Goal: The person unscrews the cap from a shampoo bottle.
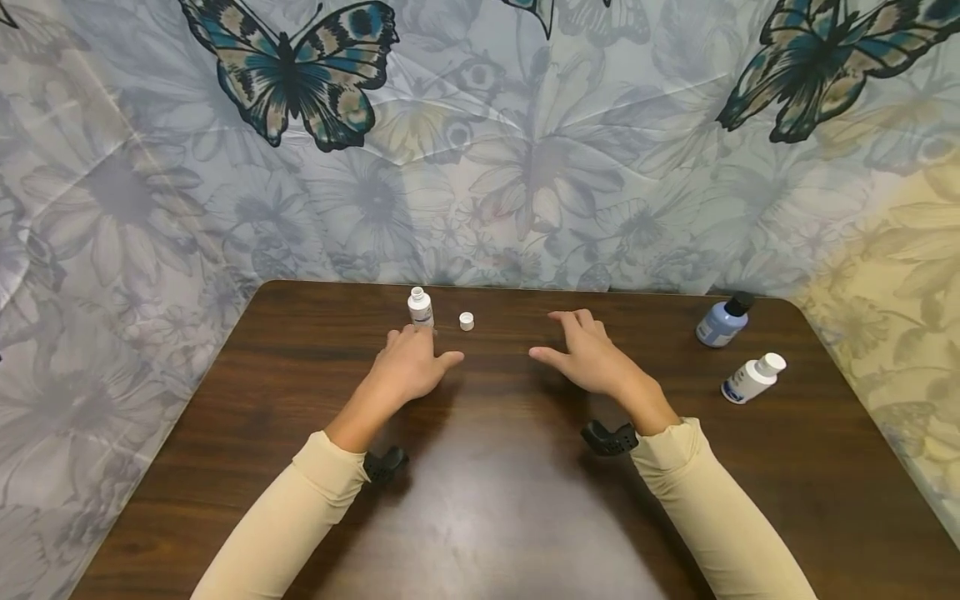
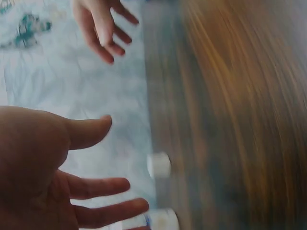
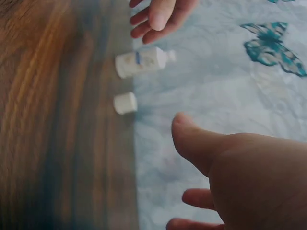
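Uncapped, a small white bottle (image 1: pixel 421 307) stands upright near the table's far edge, its label visible in the right wrist view. Its white cap (image 1: pixel 467 321) lies on the wood just to the right. My left hand (image 1: pixel 408 362) hovers in front of the bottle with fingers spread, apart from it in the right wrist view. To the right of the cap my right hand (image 1: pixel 588 354) hangs over the table, thumb and fingers extended, holding nothing. The left wrist view shows the cap (image 2: pixel 159 165) and part of the bottle (image 2: pixel 165 219) beyond the left fingers.
On the right side of the brown table (image 1: pixel 465 517) stand a blue bottle (image 1: pixel 722 322) with a black cap and a white bottle (image 1: pixel 752 379) with its white cap on. A butterfly-patterned cloth (image 1: pixel 487 167) hangs behind the far edge.
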A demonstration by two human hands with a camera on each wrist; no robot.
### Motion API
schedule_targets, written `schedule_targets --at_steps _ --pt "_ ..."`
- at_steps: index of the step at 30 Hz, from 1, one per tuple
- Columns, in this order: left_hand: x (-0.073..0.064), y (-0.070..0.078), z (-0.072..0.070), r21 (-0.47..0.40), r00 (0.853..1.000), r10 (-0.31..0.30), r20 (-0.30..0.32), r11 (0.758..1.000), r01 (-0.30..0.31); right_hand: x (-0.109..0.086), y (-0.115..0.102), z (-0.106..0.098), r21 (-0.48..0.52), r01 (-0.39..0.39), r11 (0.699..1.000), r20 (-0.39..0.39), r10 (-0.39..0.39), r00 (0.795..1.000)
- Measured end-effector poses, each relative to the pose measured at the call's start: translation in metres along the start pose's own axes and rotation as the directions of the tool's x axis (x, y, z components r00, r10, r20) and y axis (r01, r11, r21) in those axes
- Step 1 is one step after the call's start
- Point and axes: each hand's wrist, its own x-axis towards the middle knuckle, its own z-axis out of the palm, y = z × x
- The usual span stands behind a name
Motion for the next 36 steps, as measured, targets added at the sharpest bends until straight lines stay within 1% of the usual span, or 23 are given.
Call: schedule_targets --at_steps 2,4,6,8,9,10,12,15,17,19,21,23,26,28,31,32,33,35,36 --pt "-0.003 0.014 0.003 -0.012 0.998 0.055 -0.003 0.998 -0.055 -0.008 0.005 -0.008 -0.007 0.010 1.000 -0.019 -0.010 1.000" --pt "-0.004 0.027 0.007 -0.020 0.991 0.131 -0.027 0.991 -0.132 -0.017 0.010 -0.016 -0.015 0.016 1.000 -0.052 -0.017 0.999" --pt "-0.003 0.038 0.014 -0.028 0.974 0.217 -0.059 0.975 -0.219 -0.027 0.017 -0.023 -0.026 0.014 1.000 -0.104 -0.017 0.994" --pt "-0.002 0.045 0.020 -0.021 0.952 0.292 -0.094 0.955 -0.295 -0.037 0.024 -0.030 -0.037 0.023 0.999 -0.163 -0.029 0.986" --pt "0.000 0.048 0.024 -0.012 0.940 0.325 -0.105 0.945 -0.328 -0.042 0.027 -0.034 -0.045 0.025 0.999 -0.195 -0.033 0.980" --pt "0.001 0.052 0.028 -0.005 0.931 0.349 -0.107 0.936 -0.351 -0.047 0.032 -0.037 -0.059 0.026 0.998 -0.225 -0.039 0.974" --pt "0.003 0.059 0.035 0.020 0.925 0.371 -0.083 0.929 -0.370 -0.056 0.041 -0.044 -0.090 0.025 0.996 -0.280 -0.050 0.959" --pt "0.005 0.070 0.045 0.071 0.927 0.373 -0.031 0.926 -0.370 -0.068 0.056 -0.053 -0.128 0.008 0.992 -0.337 -0.051 0.940" --pt "0.006 0.078 0.052 0.103 0.929 0.371 -0.001 0.924 -0.369 -0.076 0.067 -0.059 -0.142 -0.012 0.990 -0.363 -0.040 0.931" --pt "0.008 0.086 0.057 0.116 0.924 0.382 0.013 0.917 -0.381 -0.083 0.078 -0.065 -0.130 -0.040 0.991 -0.385 -0.014 0.923" --pt "0.009 0.093 0.062 0.120 0.914 0.404 0.021 0.907 -0.404 -0.091 0.089 -0.073 -0.112 -0.064 0.992 -0.414 0.012 0.910" --pt "0.011 0.102 0.067 0.116 0.901 0.434 0.021 0.894 -0.433 -0.099 0.100 -0.082 -0.089 -0.076 0.993 -0.451 0.028 0.892" --pt "0.013 0.114 0.073 0.104 0.876 0.482 0.020 0.870 -0.481 -0.114 0.116 -0.095 -0.054 -0.108 0.993 -0.499 0.067 0.864" --pt "0.014 0.122 0.078 0.083 0.858 0.514 0.022 0.854 -0.514 -0.123 0.124 -0.101 -0.030 -0.131 0.991 -0.532 0.095 0.841" --pt "0.016 0.134 0.083 0.049 0.835 0.550 0.018 0.834 -0.550 -0.134 0.132 -0.109 0.005 -0.168 0.986 -0.572 0.141 0.808" --pt "0.018 0.138 0.084 0.037 0.830 0.557 0.012 0.830 -0.557 -0.137 0.134 -0.110 0.010 -0.173 0.985 -0.581 0.147 0.800" --pt "0.019 0.142 0.084 0.024 0.829 0.559 0.007 0.829 -0.559 -0.138 0.135 -0.111 0.010 -0.179 0.984 -0.591 0.150 0.793" --pt "0.021 0.150 0.085 -0.003 0.830 0.558 -0.002 0.830 -0.558 -0.139 0.136 -0.113 0.006 -0.178 0.984 -0.594 0.147 0.791" --pt "0.022 0.154 0.086 -0.019 0.831 0.556 -0.001 0.831 -0.556 -0.139 0.137 -0.113 -0.001 -0.178 0.984 -0.592 0.143 0.793"
